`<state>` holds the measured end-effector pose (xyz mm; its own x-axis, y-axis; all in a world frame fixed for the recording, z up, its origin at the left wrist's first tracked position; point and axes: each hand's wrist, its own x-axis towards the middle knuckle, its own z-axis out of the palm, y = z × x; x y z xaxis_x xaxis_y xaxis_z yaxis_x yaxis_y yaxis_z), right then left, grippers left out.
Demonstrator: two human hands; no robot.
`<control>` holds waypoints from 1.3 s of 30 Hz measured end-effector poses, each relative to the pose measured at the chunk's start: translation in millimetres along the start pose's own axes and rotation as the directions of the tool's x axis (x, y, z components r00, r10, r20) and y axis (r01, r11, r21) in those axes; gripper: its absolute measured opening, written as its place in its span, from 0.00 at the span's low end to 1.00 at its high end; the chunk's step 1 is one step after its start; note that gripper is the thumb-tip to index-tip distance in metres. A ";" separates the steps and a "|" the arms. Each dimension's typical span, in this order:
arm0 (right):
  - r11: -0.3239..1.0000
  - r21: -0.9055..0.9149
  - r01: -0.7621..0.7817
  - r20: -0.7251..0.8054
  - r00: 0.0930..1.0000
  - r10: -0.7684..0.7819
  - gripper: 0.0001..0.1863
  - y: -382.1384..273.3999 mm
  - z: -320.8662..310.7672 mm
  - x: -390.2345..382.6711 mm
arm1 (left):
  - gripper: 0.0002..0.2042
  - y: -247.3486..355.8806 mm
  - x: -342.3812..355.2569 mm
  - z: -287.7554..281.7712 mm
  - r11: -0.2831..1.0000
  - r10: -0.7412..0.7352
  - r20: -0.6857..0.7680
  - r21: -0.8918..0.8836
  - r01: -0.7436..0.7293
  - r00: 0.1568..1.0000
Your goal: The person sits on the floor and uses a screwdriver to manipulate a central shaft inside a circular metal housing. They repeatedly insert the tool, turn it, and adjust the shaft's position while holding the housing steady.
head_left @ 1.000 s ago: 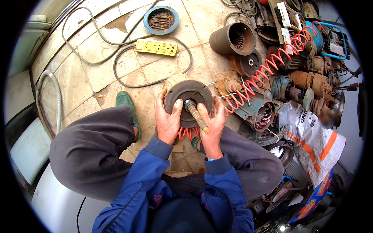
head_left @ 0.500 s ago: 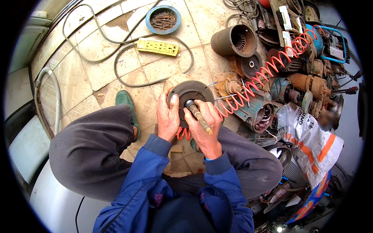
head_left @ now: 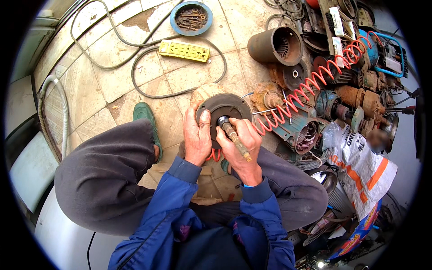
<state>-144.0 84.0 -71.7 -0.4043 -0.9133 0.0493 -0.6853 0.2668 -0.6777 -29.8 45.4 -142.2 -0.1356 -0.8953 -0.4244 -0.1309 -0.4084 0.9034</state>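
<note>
Between my knees, a dark round metal end cover (head_left: 231, 101) is held up, tilted toward me. My left hand (head_left: 196, 139) is closed around its left rim, with the thumb lying on the face. In my right hand (head_left: 245, 152) is a worn, stepped metal rod (head_left: 239, 142), mottled brown and yellow, gripped between thumb and fingers. The rod's far end meets the cover's central hub, where a shiny ring shows; how deep it sits I cannot tell. Its narrower end points down toward my right wrist.
A red coiled air hose (head_left: 324, 76) stretches to the upper right. A yellow power strip (head_left: 184, 51) and a blue-rimmed bowl (head_left: 209, 24) of bolts lie ahead on the tiles. Rusty motor parts, a cylindrical housing (head_left: 265, 46), a green motor casing (head_left: 288, 128) and a white sack (head_left: 360, 157) crowd the right.
Both hands, the cover and the rod have shifted slightly right and down in the picture. The grips look the same.
</note>
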 end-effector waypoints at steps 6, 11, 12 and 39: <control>0.998 0.039 -0.047 0.063 0.997 0.045 0.14 -0.7 -6.5 3.4 | 0.21 0.6 0.4 -0.2 0.997 0.058 0.011 0.049 -0.059 0.998; 0.996 -0.048 0.074 0.069 0.995 -0.070 0.15 7.9 0.3 0.0 | 0.20 -1.8 0.6 0.7 1.000 -0.001 0.012 -0.031 0.001 1.000; 0.998 -0.030 0.050 0.049 0.998 -0.048 0.15 6.7 0.9 0.0 | 0.20 -0.3 0.8 0.8 0.999 -0.009 0.019 -0.032 0.009 1.000; 0.566 0.625 -0.538 0.088 0.769 0.633 0.43 31.5 12.9 -22.2 | 0.41 12.1 -15.7 5.1 0.997 -0.024 -0.018 -0.071 0.023 1.000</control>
<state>-148.8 108.8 -103.6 -0.6912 -0.5608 -0.4558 0.2079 0.4498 -0.8686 -34.2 55.4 -124.9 -0.1148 -0.8881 -0.4450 -0.0635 -0.4405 0.8955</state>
